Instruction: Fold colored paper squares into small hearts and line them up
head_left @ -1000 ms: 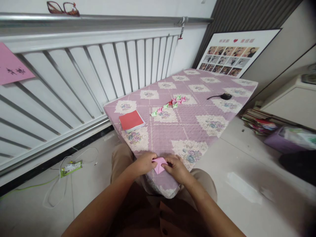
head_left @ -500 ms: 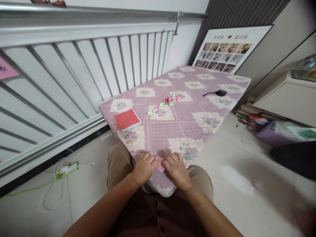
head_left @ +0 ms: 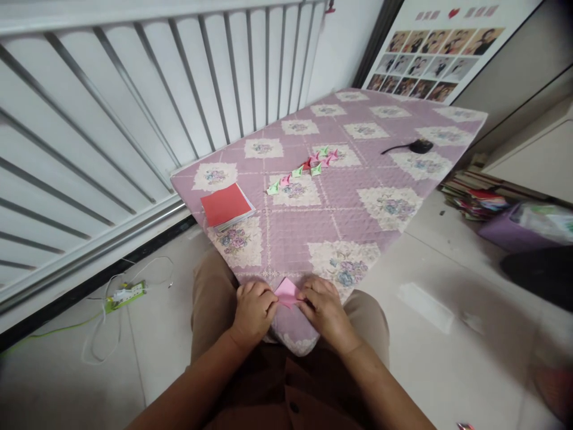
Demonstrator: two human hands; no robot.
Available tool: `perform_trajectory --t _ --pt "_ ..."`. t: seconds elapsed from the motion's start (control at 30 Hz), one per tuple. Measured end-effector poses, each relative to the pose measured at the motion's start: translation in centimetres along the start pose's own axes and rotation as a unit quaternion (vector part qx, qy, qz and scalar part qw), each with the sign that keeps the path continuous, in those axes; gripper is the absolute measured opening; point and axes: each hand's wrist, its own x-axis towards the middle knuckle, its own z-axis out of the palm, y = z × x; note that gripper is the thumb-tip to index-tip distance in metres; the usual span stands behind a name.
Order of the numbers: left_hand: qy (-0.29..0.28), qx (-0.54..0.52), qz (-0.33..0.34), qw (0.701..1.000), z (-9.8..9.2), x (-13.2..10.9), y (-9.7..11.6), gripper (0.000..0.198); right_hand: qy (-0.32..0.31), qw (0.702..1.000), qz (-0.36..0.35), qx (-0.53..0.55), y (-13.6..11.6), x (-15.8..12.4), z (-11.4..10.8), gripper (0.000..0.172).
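Note:
A small folded piece of pink paper [head_left: 287,291] is at the near corner of the cloth-covered table, one point facing away from me. My left hand [head_left: 255,310] pinches its left corner between thumb and fingers. On the other side, my right hand [head_left: 324,310] grips the right corner the same way. Farther up the table lies a loose row of small folded paper pieces [head_left: 298,172] in green, pink and red. To their left rests a stack of paper squares [head_left: 227,206] with a red sheet on top.
The table [head_left: 295,239] narrows towards me under a purple flowered cloth. A black object with a thin tail [head_left: 419,146] lies at its far right. A white radiator [head_left: 147,107] runs along the left. On the floor are a power strip [head_left: 128,294] with cables and a purple bin [head_left: 505,230].
The pink paper has turned, so a point faces away, and both hands now pinch its side corners. My view has tilted downward; the folded pieces and stack stay put.

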Motion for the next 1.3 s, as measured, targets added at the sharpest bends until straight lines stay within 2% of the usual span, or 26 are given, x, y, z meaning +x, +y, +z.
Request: perform_trajectory --t 0.17,0.57,1.1,1.3 --pt "-0.001 -0.011 -0.055 0.998 -0.2 -0.1 0.2 0.008 0.024 1.0 0.002 0.02 0.5 -0.3 0.3 0.01" --pt "-0.054 0.019 -0.099 0.993 -0.9 1.1 0.7 0.018 0.053 0.996 0.063 -0.035 -0.1 0.1 0.6 0.027" --pt "-0.14 0.062 -0.124 0.98 -2.3 2.9 1.5 0.021 0.037 0.991 0.1 -0.084 -0.2 0.7 0.6 0.033" --pt "-0.165 0.072 -0.114 0.977 -2.6 3.4 1.3 0.021 0.025 0.99 0.106 -0.094 -0.3 0.8 0.5 0.031"
